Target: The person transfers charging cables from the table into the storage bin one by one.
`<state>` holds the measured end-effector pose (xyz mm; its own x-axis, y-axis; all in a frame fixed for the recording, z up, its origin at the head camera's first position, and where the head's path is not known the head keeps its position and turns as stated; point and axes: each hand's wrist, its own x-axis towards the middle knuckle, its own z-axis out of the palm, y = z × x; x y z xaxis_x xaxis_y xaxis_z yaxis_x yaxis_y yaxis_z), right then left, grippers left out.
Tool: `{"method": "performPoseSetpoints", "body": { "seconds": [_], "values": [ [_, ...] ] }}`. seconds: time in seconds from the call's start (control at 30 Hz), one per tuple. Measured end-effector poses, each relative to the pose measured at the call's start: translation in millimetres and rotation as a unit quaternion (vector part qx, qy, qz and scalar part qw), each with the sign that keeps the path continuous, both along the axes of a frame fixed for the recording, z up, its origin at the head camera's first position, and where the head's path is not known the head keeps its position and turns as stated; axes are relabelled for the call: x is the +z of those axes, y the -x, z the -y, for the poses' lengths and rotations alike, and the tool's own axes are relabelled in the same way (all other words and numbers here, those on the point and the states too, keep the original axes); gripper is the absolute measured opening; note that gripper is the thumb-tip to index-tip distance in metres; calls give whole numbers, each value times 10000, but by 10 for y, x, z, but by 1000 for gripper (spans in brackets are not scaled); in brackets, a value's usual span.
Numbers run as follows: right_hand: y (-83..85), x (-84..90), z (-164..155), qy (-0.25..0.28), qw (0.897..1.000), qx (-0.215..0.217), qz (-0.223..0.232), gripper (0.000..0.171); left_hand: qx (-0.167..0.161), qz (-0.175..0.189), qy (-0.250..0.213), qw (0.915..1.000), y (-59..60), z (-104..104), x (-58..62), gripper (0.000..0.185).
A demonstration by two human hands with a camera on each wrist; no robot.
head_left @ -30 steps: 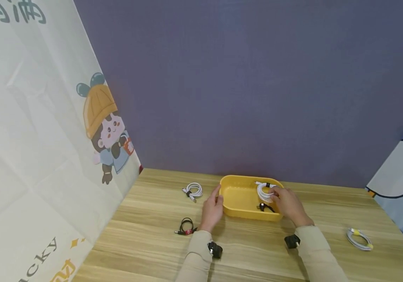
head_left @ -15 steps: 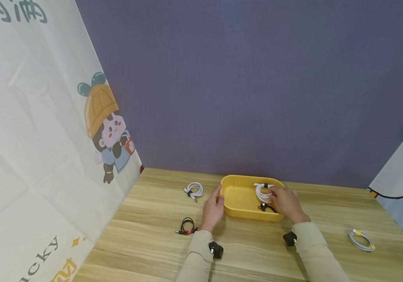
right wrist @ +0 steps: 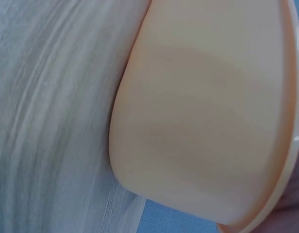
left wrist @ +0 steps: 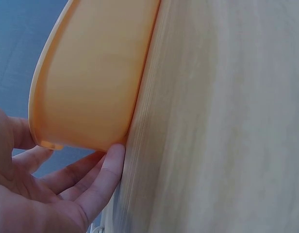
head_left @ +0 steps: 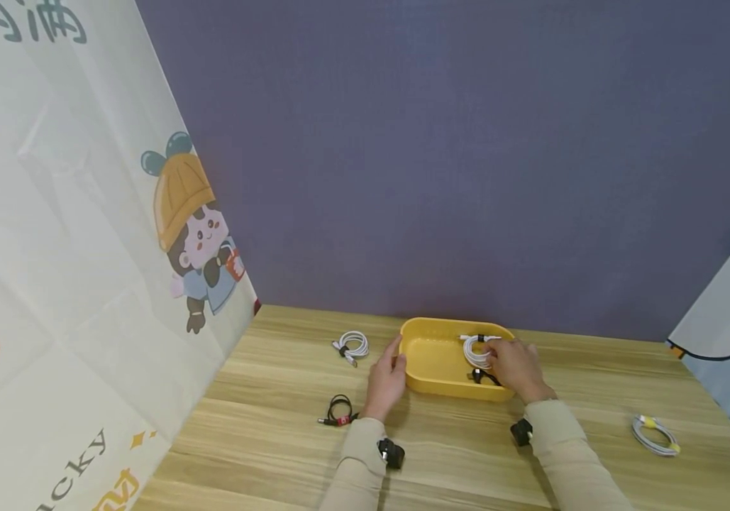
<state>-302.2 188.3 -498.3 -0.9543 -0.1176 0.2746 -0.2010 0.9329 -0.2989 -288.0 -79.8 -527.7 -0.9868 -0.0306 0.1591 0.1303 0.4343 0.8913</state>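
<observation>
Right grip (head_left: 516,365) pinches cable (head_left: 469,351) in tray (head_left: 435,359); left grip (head_left: 385,387), spread, touches tray.
Cable looks light, pliable; best taken across bundled loops.

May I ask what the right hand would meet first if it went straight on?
First the white cable, which the right hand seems to pinch; past it, probably the yellow tray, depth being unclear.

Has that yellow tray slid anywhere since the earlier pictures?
No, not visibly. Judged against the back-left corner of the wooden table in the head view, the yellow tray has kept its place, with no clear shift either way.
</observation>
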Motion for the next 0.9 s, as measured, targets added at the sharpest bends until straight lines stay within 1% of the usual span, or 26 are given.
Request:
{"method": "performPoseSetpoints", "body": {
  "seconds": [0.23,0.47,0.73,0.9],
  "values": [
    [4,-2,14,-162,9999,-14,-16,8,-11,-14,-14,10000,-6,4,7,46],
    [6,5,30,-507,9986,-19,138,13,-1,22,5,10000,2,-3,-3,46],
    [-22,52,67,-596,9978,-68,281,14,71,-100,91,9999,-10,-6,2,46],
    [-34,75,75,-630,9975,-92,293,16,60,-100,62,9999,-8,-13,9,46]
  ]
}}
